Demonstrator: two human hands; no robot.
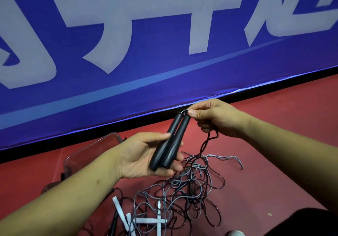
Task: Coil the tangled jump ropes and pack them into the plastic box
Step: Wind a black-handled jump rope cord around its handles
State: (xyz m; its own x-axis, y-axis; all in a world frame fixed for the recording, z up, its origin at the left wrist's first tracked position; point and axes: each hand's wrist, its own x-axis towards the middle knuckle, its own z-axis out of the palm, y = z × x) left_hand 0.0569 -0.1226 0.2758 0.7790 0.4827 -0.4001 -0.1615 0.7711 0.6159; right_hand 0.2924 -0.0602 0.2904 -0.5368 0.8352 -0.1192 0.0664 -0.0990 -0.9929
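A red sports floor [274, 126] runs up to a blue banner [128, 93] with large white lettering along the wall. Above the floor, the left hand [144, 155] holds two black cylindrical handles [170, 142] side by side, thumb over them and fingers curled beneath. The right hand [215, 118] pinches the thin dark cord [203, 149] just where it leaves the handle tops. That cord drops into a tangle of thin grey and dark-red cords [182, 190] on the floor, beside some white flat straps [146, 221]. The clear plastic box [87, 155] sits behind the left wrist. The cord looks light, limp and slick, likely to snag in the heap. The rigid handles seem the surest place to grip while coiling.
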